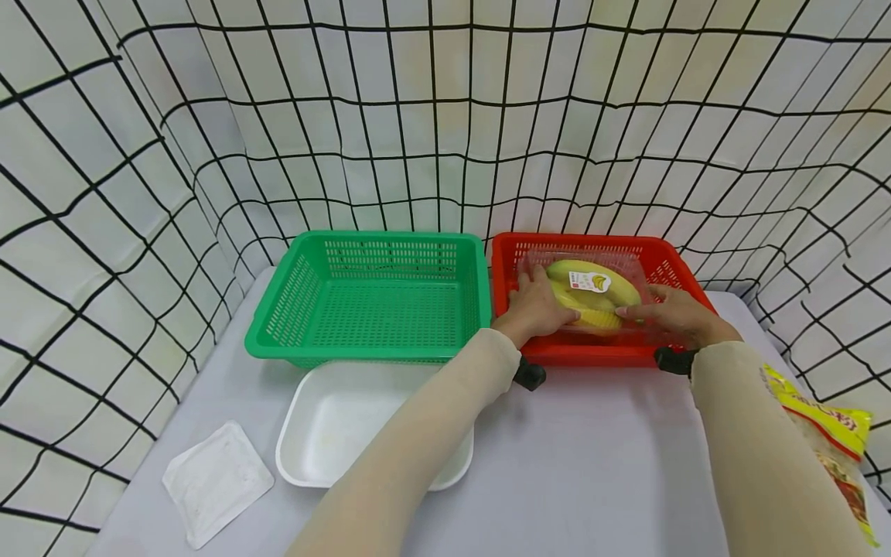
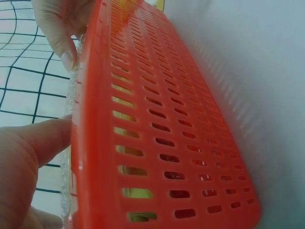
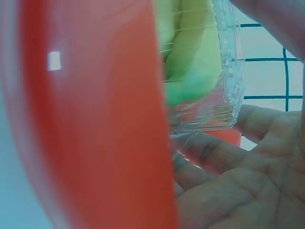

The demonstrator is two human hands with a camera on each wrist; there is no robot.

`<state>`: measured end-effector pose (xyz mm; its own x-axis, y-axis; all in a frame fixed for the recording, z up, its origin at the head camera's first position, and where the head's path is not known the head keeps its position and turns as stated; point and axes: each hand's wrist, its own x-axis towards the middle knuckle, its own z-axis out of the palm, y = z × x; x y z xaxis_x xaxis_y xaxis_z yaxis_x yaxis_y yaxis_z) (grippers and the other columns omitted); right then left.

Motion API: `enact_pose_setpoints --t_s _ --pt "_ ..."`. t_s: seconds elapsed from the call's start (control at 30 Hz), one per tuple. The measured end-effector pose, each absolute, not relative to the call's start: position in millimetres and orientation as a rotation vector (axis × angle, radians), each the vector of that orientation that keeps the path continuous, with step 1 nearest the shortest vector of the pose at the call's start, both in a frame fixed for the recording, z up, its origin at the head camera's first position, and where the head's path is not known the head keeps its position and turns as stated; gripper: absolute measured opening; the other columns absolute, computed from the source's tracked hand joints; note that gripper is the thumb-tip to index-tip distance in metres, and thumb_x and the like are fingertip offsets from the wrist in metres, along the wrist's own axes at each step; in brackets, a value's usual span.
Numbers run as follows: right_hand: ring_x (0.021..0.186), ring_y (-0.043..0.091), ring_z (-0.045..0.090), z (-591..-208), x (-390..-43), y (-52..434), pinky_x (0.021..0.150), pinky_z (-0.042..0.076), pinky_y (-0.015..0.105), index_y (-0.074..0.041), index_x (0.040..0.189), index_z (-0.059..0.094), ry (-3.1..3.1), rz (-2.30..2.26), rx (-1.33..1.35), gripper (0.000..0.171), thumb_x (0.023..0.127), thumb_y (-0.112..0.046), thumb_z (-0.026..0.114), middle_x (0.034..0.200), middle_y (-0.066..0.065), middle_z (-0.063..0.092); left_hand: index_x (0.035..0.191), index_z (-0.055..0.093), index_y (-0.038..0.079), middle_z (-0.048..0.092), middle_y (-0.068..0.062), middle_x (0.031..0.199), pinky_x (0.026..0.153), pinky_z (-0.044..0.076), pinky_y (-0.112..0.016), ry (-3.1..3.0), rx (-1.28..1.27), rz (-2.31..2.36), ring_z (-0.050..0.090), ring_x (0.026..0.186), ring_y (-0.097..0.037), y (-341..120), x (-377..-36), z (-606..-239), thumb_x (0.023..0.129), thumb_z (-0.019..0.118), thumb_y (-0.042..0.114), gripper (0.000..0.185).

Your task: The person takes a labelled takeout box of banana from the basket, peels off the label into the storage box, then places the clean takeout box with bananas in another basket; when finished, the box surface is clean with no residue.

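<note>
A clear plastic box of bananas point(image 1: 604, 288) with a white label lies tilted in the red basket point(image 1: 585, 356), within its rim. My left hand point(image 1: 536, 309) grips the box's left end, fingers spread along the far side and thumb on the near edge. At the right end my right hand point(image 1: 674, 316) holds it, thumb on the near edge. In the right wrist view, fingers point(image 3: 209, 152) reach beneath the ridged end of the box point(image 3: 205, 117). The basket's slotted wall point(image 2: 162, 124) hides most of the box in the left wrist view.
A green basket point(image 1: 390, 313) stands left of the red one. In front of it is a white tray point(image 1: 334, 425), partly behind my left forearm. A white square packet point(image 1: 217, 483) lies at the left, a yellow snack bag point(image 1: 828, 441) at the right. Black netting point(image 1: 445, 100) surrounds the table.
</note>
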<state>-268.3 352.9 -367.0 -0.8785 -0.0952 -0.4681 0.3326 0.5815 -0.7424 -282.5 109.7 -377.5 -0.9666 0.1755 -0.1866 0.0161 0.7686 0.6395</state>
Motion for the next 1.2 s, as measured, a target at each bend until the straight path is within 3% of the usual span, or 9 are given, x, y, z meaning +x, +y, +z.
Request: enact_pose_setpoints --t_s 0.33,0.53,0.77,0.9,1.03,1.2 --pt "0.139 0.045 0.035 -360 -265 351 0.106 0.052 0.048 -0.002 0.167 0.003 2.371 -1.262 0.206 0.103 0.1 -0.044 0.07 0.157 0.026 0.032 0.167 0.014 0.012 0.018 -0.012 0.172 0.112 0.045 -0.056 2.746 0.182 1.021 0.041 0.143 -0.041 107 -281 -374 0.09 0.08 0.043 0.106" --pt "0.138 0.046 0.04 -355 -264 349 0.109 0.048 0.054 -0.002 0.166 0.006 2.386 -1.29 0.18 0.101 0.1 -0.042 0.07 0.155 0.025 0.034 0.166 0.017 0.012 0.018 -0.011 0.172 0.112 0.046 -0.053 2.745 0.211 1.082 0.041 0.143 -0.039 103 -281 -372 0.09 0.08 0.043 0.104" --pt "0.138 0.048 0.041 -347 -259 349 0.109 0.046 0.056 -0.001 0.165 -0.006 2.434 -1.228 0.165 0.111 0.099 -0.048 0.069 0.158 0.03 0.029 0.166 0.019 0.012 0.024 -0.013 0.169 0.113 0.046 -0.052 2.748 0.26 1.113 0.04 0.144 -0.039 99 -280 -369 0.09 0.08 0.044 0.102" --pt "0.138 0.047 0.041 -345 -257 348 0.109 0.048 0.056 -0.001 0.166 -0.002 2.466 -1.221 0.155 0.109 0.099 -0.049 0.069 0.157 0.028 0.031 0.167 0.017 0.011 0.018 -0.013 0.172 0.115 0.043 -0.053 2.753 0.285 1.118 0.038 0.147 -0.041 96 -279 -368 0.091 0.08 0.044 0.104" --pt "0.136 0.044 0.043 -343 -256 347 0.104 0.054 0.048 -0.002 0.167 0.006 2.483 -1.237 0.142 0.102 0.1 -0.048 0.068 0.154 0.024 0.036 0.167 0.017 0.011 0.015 -0.012 0.173 0.115 0.043 -0.053 2.759 0.311 1.133 0.036 0.149 -0.04 93 -278 -365 0.091 0.08 0.044 0.104" --pt "0.131 0.04 0.047 -339 -253 347 0.094 0.057 0.035 -0.003 0.167 0.009 2.503 -1.227 0.122 0.099 0.1 -0.05 0.066 0.15 0.022 0.04 0.166 0.018 0.01 0.024 -0.013 0.169 0.114 0.045 -0.049 2.765 0.356 1.135 0.04 0.145 -0.037 89 -276 -361 0.091 0.079 0.045 0.103"
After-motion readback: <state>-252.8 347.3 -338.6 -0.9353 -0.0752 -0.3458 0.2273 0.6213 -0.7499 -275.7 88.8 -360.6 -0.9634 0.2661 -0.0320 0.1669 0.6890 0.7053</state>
